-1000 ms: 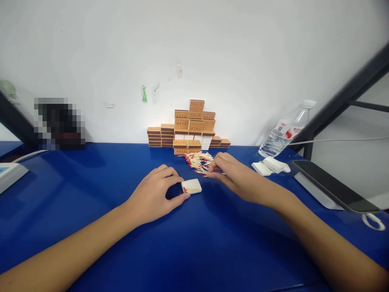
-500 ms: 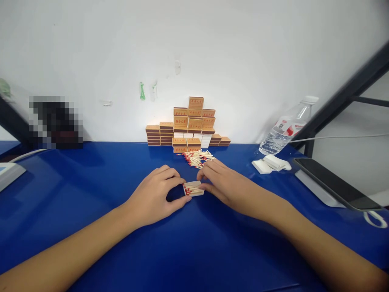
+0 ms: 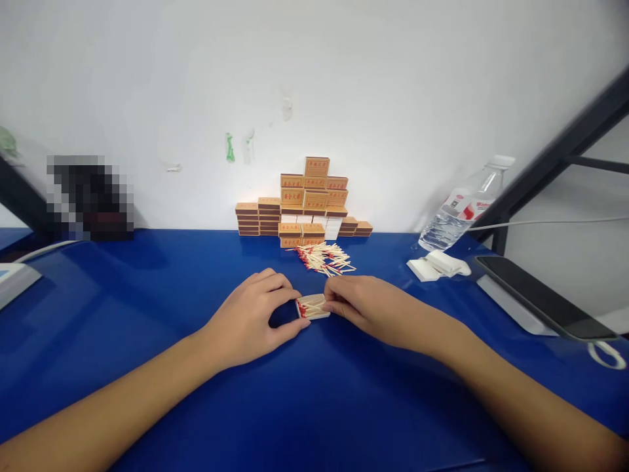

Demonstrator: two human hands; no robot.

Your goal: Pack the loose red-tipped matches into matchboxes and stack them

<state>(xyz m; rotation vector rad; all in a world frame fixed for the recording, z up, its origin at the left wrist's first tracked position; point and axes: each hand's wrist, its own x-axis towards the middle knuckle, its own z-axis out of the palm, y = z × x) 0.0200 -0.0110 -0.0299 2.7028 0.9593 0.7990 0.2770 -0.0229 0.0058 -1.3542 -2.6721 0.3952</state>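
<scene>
A small white matchbox tray (image 3: 311, 307) with red-tipped matches in it lies on the blue table (image 3: 314, 406). My left hand (image 3: 250, 321) curls round the tray's left end, thumb and forefinger pinching it. My right hand (image 3: 361, 305) rests at the tray's right end, its fingertips pressed together against the matches there. Behind the hands a loose heap of red-tipped matches (image 3: 325, 257) lies on the table.
Stacked brown matchboxes (image 3: 307, 203) stand against the white wall. A tilted water bottle (image 3: 462, 213), white empty trays (image 3: 437, 265) and a dark phone (image 3: 543, 298) are at the right. A white device (image 3: 14, 278) sits at the left edge.
My right hand carried matches from the heap to the tray, which now holds matches, then drew back slightly to the tray's right end. My left hand kept its hold.
</scene>
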